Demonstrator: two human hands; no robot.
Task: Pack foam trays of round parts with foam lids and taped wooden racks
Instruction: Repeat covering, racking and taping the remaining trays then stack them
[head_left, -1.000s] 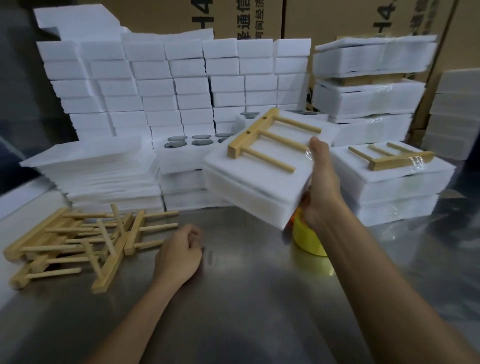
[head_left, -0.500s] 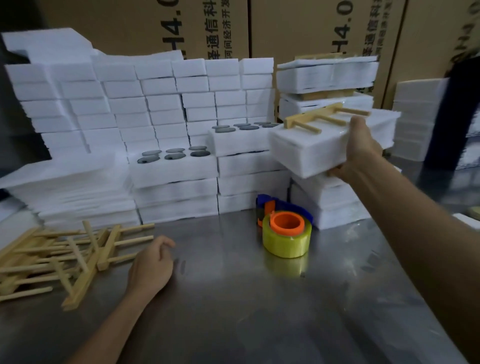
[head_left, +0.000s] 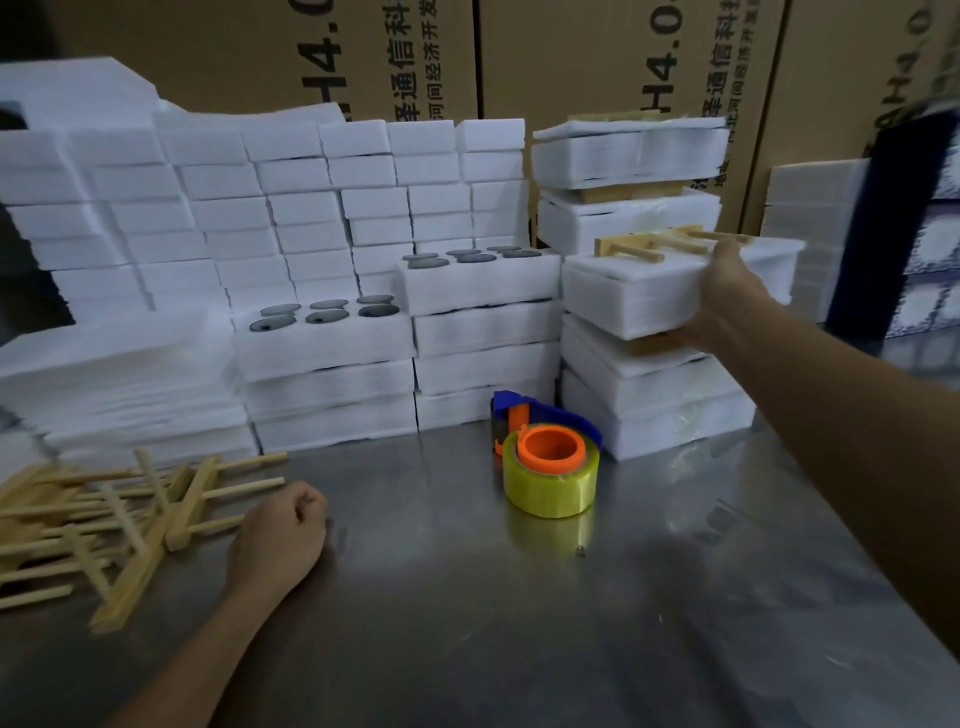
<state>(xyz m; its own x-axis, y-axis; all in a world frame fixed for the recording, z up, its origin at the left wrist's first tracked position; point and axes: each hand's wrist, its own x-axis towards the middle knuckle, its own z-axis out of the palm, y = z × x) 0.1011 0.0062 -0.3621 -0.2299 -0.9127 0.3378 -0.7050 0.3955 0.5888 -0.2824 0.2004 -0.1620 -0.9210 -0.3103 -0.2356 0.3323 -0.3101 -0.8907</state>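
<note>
My right hand (head_left: 727, 296) grips a packed foam tray (head_left: 639, 293) with a wooden rack (head_left: 660, 243) taped on top, holding it just over the stack of packed trays (head_left: 649, 395) at the right. My left hand (head_left: 280, 540) rests on the steel table as a loose fist, holding nothing, beside a heap of loose wooden racks (head_left: 104, 525). Two open foam trays (head_left: 322, 338) (head_left: 478, 283) with dark round parts in their holes top the middle stacks. A yellow tape roll on a blue and orange dispenser (head_left: 550, 462) stands on the table.
White foam blocks (head_left: 291, 208) are stacked along the back, thin foam lid sheets (head_left: 119, 374) at the left. Cardboard boxes (head_left: 597, 62) form the wall behind. More packed trays (head_left: 628, 156) sit high at the back right. The steel table (head_left: 519, 623) spreads in front.
My right hand has carried the packed tray further right and lowered it onto the right stack. The view has turned right. My left hand stays in place by the racks.
</note>
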